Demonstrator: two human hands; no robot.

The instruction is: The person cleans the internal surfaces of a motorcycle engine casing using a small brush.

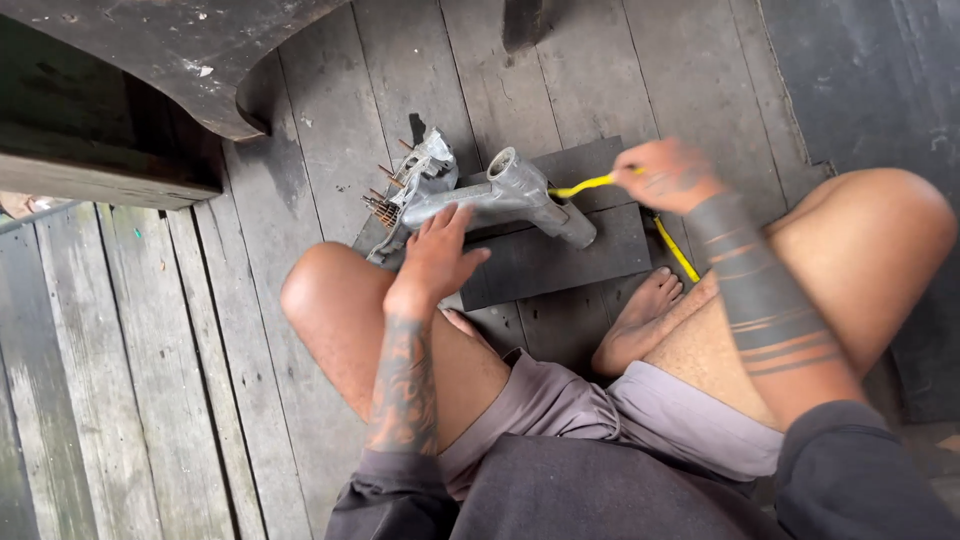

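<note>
A grey metal casting [500,195] with a round tube opening and a finned end lies on a dark flat mat [560,255] on the plank floor. My left hand [438,252] rests flat on the near side of the casting, fingers spread. My right hand [668,174] grips a thin yellow-handled tool [585,186] whose tip reaches into the casting's right end; the hand is blurred. A second yellow strip [678,252] lies on the floor beside the mat.
I sit cross-legged, knees [325,290] left and right, a bare foot [640,325] near the mat. A dark curved wooden piece [180,60] juts in at the top left. Small rusty pins [385,205] lie by the casting's left end.
</note>
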